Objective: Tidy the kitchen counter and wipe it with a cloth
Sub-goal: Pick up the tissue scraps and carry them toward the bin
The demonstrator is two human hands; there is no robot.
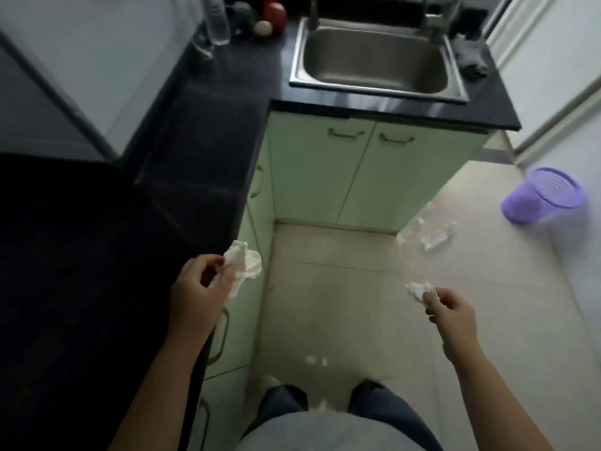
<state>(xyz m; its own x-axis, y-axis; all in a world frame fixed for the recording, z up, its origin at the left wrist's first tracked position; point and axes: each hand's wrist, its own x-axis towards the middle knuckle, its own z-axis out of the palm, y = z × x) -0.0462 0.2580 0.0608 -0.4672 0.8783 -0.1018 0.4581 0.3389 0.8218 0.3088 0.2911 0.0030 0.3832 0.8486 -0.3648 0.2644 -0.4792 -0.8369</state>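
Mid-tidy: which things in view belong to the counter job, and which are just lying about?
Job: large crumpled white paper wad in left hand; small crumpled white paper wad in right hand; black counter; dark cloth beside steel sink; probably purple plastic bin.
Lying about: clear plastic wrappers on floor.

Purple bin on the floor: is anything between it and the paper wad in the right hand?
Nothing upright blocks the way. The right hand pinches the paper wad above the floor tiles; the purple bin sits farther off to the right. Only clear plastic litter lies flat on the floor, roughly between them.
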